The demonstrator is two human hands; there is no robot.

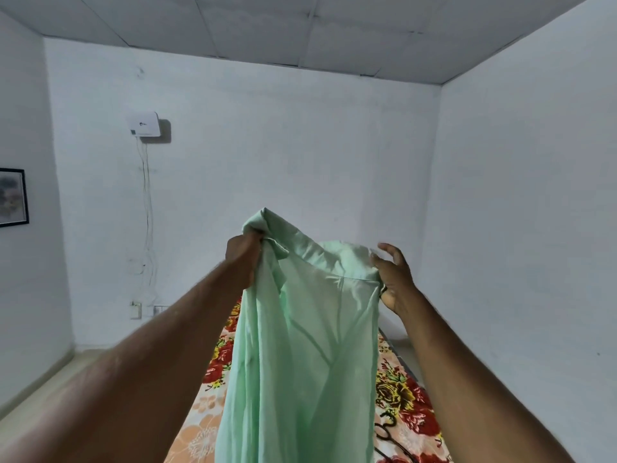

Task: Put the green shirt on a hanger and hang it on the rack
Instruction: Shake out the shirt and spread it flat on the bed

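Observation:
The pale green shirt (pixel 307 345) hangs in the air in front of me, above the bed. My left hand (pixel 242 259) grips a bunched part of its top edge near the collar. My right hand (pixel 394 279) is at the shirt's right shoulder, thumb against the cloth and fingers spread loosely above it. A black hanger (pixel 387 432) lies on the bed at the lower right, partly hidden behind the shirt. No rack is in view.
A bed with a floral sheet (pixel 410 406) lies below the shirt. White walls close the room. A white box (pixel 144 124) with hanging wires is mounted on the far wall, and a framed picture (pixel 11 197) hangs at left.

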